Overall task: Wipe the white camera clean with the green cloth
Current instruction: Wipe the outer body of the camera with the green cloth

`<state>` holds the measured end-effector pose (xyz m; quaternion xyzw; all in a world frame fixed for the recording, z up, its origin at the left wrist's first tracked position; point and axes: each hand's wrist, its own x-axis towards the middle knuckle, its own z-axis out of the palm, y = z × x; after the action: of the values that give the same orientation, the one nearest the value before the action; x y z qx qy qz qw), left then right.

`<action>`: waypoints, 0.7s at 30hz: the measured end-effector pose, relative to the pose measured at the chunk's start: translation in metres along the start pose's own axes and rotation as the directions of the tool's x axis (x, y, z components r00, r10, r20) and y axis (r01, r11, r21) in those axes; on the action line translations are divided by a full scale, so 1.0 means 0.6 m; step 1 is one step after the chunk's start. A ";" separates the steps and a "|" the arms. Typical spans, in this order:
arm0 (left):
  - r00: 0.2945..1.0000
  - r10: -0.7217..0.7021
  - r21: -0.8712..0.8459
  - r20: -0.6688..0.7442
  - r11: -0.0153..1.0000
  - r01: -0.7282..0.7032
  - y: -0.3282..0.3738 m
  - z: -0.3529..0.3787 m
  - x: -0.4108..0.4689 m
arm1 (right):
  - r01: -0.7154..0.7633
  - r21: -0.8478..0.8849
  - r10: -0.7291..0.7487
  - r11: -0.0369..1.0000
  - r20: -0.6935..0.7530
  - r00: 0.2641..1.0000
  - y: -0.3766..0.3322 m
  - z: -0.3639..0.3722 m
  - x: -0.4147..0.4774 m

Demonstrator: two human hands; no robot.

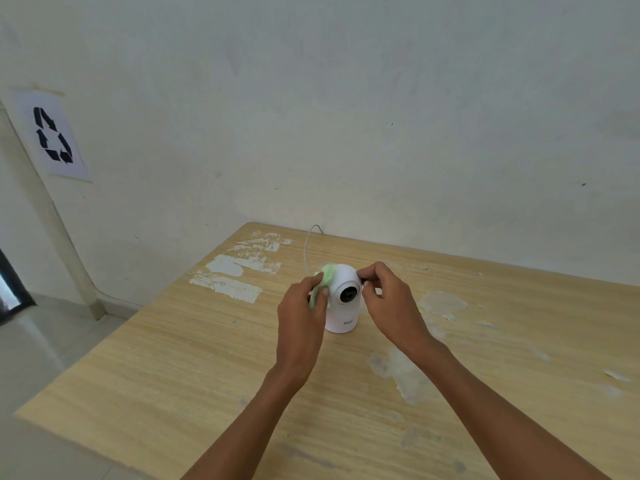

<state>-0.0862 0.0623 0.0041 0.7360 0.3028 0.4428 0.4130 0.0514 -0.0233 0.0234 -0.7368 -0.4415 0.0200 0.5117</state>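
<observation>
The white camera (pixel 343 315) stands upright near the middle of the wooden table (pixel 173 358), its dark round lens facing me. My left hand (pixel 300 317) presses the green cloth (pixel 325 279) against the camera's upper left side, fingers closed on the cloth. On the other side, my right hand (pixel 388 299) pinches the camera's upper right edge with fingertips, steadying it. Most of the cloth is hidden under my left fingers.
A thin white cable (pixel 308 247) arcs from behind the camera toward the wall. White paint patches (pixel 235 271) mark the table's far left. The table's left edge drops to a tiled floor. A recycling sign (pixel 52 136) hangs on the wall.
</observation>
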 end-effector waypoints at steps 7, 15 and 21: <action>0.999 -0.043 0.018 0.028 0.999 0.042 -0.020 -0.004 -0.017 | 0.000 -0.014 0.000 1.000 0.012 1.000 -0.002 0.000 -0.002; 0.993 -0.106 -0.024 0.060 0.994 0.108 -0.036 0.006 -0.029 | -0.005 -0.018 0.006 1.000 0.018 1.000 -0.002 -0.001 -0.003; 0.998 0.051 -0.004 0.034 0.999 -0.051 -0.023 0.005 -0.015 | -0.010 -0.023 0.010 1.000 0.024 1.000 -0.003 -0.001 -0.003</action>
<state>-0.0885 0.0607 -0.0120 0.7504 0.2761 0.4411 0.4076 0.0495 -0.0247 0.0244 -0.7445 -0.4442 0.0264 0.4976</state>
